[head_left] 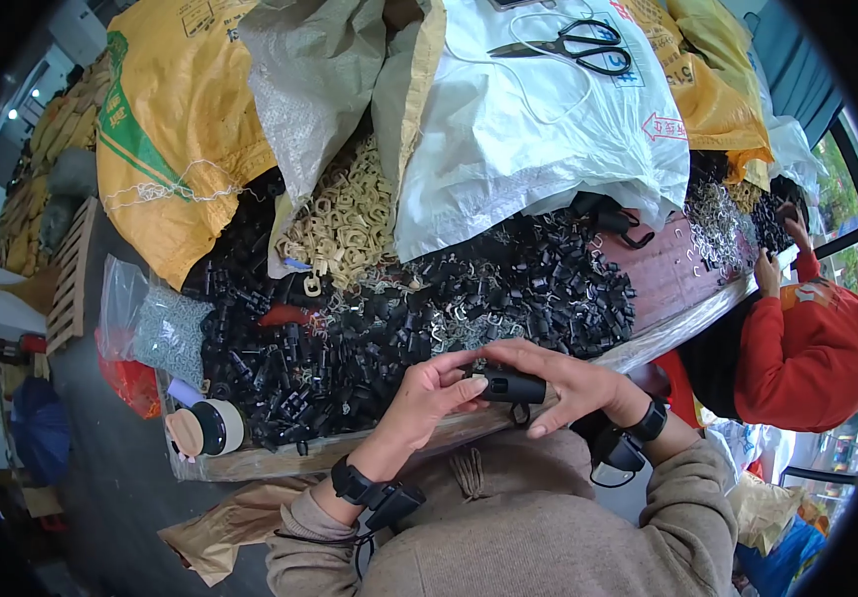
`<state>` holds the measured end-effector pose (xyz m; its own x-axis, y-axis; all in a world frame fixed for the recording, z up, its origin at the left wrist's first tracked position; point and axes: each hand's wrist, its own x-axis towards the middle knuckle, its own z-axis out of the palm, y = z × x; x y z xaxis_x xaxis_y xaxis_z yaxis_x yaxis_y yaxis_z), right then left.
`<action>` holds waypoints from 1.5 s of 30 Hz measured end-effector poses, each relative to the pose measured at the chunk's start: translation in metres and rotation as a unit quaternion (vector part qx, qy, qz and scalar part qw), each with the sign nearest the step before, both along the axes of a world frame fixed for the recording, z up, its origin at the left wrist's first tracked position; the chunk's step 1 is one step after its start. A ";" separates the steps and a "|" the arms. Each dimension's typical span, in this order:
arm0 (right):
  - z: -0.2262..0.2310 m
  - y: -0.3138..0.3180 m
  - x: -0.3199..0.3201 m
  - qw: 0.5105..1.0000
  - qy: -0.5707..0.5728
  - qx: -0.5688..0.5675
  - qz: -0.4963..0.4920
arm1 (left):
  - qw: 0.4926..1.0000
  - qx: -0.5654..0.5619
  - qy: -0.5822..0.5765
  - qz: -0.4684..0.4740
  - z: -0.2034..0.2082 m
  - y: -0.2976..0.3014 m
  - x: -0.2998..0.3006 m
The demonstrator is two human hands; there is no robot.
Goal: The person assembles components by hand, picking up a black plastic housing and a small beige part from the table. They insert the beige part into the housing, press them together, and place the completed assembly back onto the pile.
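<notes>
Between my two hands, in front of the table's near edge, is a smooth black oblong plastic part with a small dark loop under it. My left hand pinches its left end with thumb and fingers. Curled over the right end is my right hand, its thumb held lower, apart from the fingers. The fingertips of both hands nearly meet above the part. Just beyond them lies a wide heap of small black plastic pieces, with little metal bits mixed in.
Beige U-shaped pieces spill from a sack. Black-handled scissors lie on a white sack. A lidded cup and a bag of grey pellets stand left. A person in red works at right, by metal hooks.
</notes>
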<state>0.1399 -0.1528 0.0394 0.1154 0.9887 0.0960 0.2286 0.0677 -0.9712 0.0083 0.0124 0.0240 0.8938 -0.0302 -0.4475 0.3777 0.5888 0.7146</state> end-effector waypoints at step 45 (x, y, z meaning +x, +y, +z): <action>-0.015 -0.005 -0.010 0.981 0.155 0.062 -0.100 | 0.990 -0.137 0.021 -0.005 0.000 -0.028 0.005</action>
